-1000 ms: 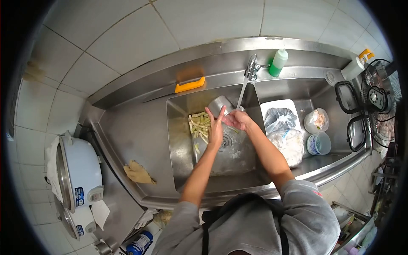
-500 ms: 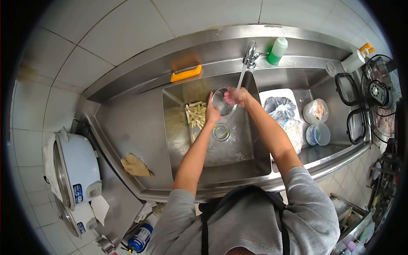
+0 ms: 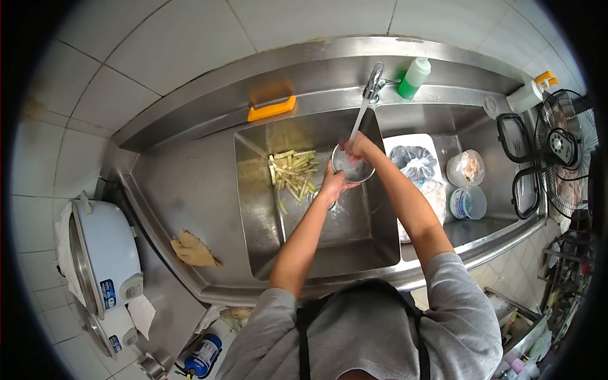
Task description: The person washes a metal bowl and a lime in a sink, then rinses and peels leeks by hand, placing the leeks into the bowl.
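My left hand [image 3: 335,185] grips a small clear bowl [image 3: 366,176] by its lower left rim, above the sink basin [image 3: 345,250]. The bowl is tilted, its mouth toward me. My right hand [image 3: 358,148] reaches into the bowl under the water stream [image 3: 359,120]; its fingers are blurred and partly hidden by water. The water runs from the faucet [image 3: 374,82]. Left of my hands, a pile of cut pale-green stalks [image 3: 294,171] lies on the basin floor. The drain [image 3: 332,205] is mostly covered by my left hand and wrist.
An orange-handled tool [image 3: 272,109] rests on the back ledge, with a green soap bottle [image 3: 415,78] beside the faucet. The right basin holds a white tray [image 3: 423,140] of bagged items and two tubs [image 3: 468,202]. A brown glove-like cloth [image 3: 194,248] lies on the left counter.
The bowl has moved right and slightly down, under the stream, with my left hand on its rim. My right hand has gone from beside the bowl's edge to inside it.
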The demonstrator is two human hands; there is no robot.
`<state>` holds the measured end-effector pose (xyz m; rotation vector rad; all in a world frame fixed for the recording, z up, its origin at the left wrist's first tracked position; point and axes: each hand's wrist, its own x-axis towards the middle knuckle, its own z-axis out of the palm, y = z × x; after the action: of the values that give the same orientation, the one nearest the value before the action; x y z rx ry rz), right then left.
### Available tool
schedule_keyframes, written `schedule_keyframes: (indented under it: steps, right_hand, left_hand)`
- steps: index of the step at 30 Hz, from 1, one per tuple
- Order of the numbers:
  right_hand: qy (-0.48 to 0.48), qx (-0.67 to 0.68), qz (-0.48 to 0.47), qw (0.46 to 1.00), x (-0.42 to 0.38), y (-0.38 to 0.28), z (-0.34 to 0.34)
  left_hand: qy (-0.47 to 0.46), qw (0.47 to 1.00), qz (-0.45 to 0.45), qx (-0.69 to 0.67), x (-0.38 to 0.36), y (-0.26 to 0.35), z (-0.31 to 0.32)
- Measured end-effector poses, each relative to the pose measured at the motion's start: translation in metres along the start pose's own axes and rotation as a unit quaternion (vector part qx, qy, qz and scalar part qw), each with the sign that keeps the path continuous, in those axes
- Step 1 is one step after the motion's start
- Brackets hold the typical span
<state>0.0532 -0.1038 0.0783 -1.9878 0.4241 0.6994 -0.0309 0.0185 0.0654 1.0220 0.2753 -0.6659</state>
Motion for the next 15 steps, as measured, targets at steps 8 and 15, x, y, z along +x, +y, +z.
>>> schedule_keyframes:
  steps: [8, 15]
  right_hand:
    - [-0.109, -0.193, -0.102, 0.97, -0.062, 0.007, 0.038]
    - [0.001, -0.243, -0.232, 0.942, -0.013, 0.043, 0.034]
  left_hand:
    - [0.088, 0.993, -0.065, 0.038, 0.001, 0.019, -0.039]
    - [0.113, 0.961, -0.104, 0.23, 0.006, 0.062, -0.052]
